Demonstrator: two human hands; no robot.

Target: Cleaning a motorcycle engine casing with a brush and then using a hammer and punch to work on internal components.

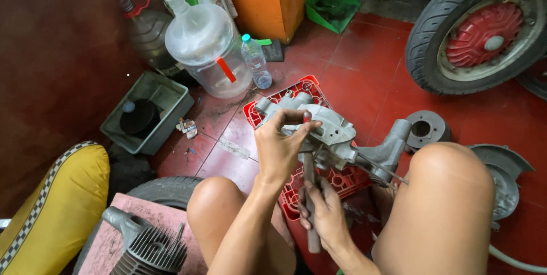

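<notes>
A grey metal engine casing [333, 129] lies on a red plastic crate [312, 88] between my knees. My left hand [279, 149] rests on the casing and pinches a small red-tipped pin [307, 117] upright against it. Just below, my right hand [323, 213] grips the long brownish handle of a hammer-like tool [310, 186], which points up toward the casing. The tool's head is hidden behind my left hand and the casing. A thin metal rod [383, 169] sticks out of the casing's right arm.
A large clear jug [205, 47], a small water bottle [255, 61] and a grey tray [171, 95] stand at the back left. A scooter wheel with red hub [484, 30] is at top right. A grey ring part [426, 128], a finned cylinder [151, 246], a tyre [165, 188] and a yellow seat [51, 206] lie around.
</notes>
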